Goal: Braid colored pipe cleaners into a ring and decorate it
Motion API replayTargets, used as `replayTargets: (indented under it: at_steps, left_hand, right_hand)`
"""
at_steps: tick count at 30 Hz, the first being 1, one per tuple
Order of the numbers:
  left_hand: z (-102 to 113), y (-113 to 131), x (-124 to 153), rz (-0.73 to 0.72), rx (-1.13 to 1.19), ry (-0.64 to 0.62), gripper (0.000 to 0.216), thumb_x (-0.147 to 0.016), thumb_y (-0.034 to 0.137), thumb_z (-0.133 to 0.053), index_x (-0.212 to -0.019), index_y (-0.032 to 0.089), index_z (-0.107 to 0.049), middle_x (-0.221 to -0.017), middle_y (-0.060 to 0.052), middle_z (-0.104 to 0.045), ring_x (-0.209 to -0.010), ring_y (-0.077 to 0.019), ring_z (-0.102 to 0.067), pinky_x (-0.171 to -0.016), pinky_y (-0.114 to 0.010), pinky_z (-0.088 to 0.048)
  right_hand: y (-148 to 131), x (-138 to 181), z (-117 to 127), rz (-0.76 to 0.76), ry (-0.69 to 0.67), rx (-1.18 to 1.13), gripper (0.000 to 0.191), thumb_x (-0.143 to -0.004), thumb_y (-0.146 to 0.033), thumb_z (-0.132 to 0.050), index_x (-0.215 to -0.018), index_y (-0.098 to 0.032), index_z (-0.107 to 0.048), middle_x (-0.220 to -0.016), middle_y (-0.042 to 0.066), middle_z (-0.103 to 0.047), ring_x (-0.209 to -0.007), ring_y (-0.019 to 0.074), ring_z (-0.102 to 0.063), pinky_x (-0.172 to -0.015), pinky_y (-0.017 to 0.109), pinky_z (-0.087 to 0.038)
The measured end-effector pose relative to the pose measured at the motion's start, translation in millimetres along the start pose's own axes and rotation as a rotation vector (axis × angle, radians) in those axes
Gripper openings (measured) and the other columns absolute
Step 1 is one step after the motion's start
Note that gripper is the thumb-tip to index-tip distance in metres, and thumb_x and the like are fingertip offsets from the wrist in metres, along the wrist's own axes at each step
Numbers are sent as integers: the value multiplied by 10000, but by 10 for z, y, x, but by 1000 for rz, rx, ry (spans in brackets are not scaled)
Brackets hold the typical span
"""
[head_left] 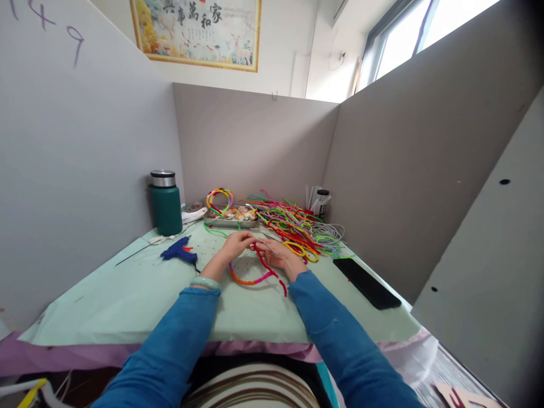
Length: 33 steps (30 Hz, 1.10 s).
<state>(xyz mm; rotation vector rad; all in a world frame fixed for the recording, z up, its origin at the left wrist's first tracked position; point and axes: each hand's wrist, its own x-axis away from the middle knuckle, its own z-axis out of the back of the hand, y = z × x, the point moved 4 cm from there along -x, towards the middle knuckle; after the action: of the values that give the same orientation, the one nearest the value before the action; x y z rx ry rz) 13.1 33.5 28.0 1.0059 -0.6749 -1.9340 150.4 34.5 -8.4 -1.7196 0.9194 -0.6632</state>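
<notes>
Red fuzzy stem [264, 263] is pinched by left hand [238, 245] fingers at twelve o'clock of multicoloured hoop [246, 282], right hand [276, 254] fingers curled alongside, grip unclear.

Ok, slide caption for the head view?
Left hand and right hand at a multicoloured ring with a red fuzzy strand, blue glue gun to the left, tangled strands beyond.
</notes>
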Motion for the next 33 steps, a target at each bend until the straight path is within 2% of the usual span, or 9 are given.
replayTargets:
  at_steps: [6,13,18,21,25,29,33]
  left_hand:
    - [-5,-28,-13,8,83,30,212,-735,364,-553,-786,158,-569,-602,18,-568,-583,-106,-511,-572,-212,-398]
    - [18,66,31,19,78,7,229,-739,387,-553,-771,161,-564,-588,35,-525,-564,-95,-465,-544,-206,-361]
    - [14,150,68,56,98,-13,213,-736,369,-547,-750,156,-550,-573,38,-486,-547,-84,-426,-509,-193,-333]
    - [21,173,95,94,98,-5,223,-740,376,-545,-759,154,-553,-581,40,-478,-512,-70,-385,-468,-182,-294]
    - [23,180,110,105,124,0,229,-734,377,-559,-755,149,-559,-579,45,-475,-486,-61,-357,-446,-179,-269]
    - [20,198,113,117,158,6,223,-719,366,-575,-756,146,-566,-582,41,-499,-484,-62,-367,-448,-184,-275]
    - [13,231,126,113,165,-15,237,-710,375,-585,-745,142,-563,-610,24,-530,-518,-73,-404,-461,-190,-290]
  right_hand:
    - [-3,-2,-39,82,-23,18,284,-658,-257,-760,-890,-182,-614,-725,-15,-624,-538,67,-522,-508,180,-391]
    - [38,-5,-40,16,-23,-34,223,-673,-263,-738,-813,-176,-588,-616,-52,-537,-499,60,-478,-479,189,-369]
    - [30,39,-114,-14,-78,4,272,-641,-280,-763,-732,-172,-531,-520,-89,-435,-428,37,-369,-418,175,-279]
    - [6,51,-126,4,-48,99,282,-639,-318,-755,-705,-171,-524,-464,-98,-409,-390,36,-319,-387,183,-229]
    - [-14,33,-93,67,29,155,266,-633,-334,-750,-712,-159,-567,-489,-69,-495,-372,32,-320,-369,191,-220]
    - [5,-8,-45,118,66,174,269,-642,-348,-745,-780,-151,-625,-657,4,-632,-408,33,-391,-382,188,-246]
    - [12,-35,-1,172,106,137,302,-642,-342,-750,-864,-162,-654,-805,47,-680,-496,65,-491,-423,194,-302]
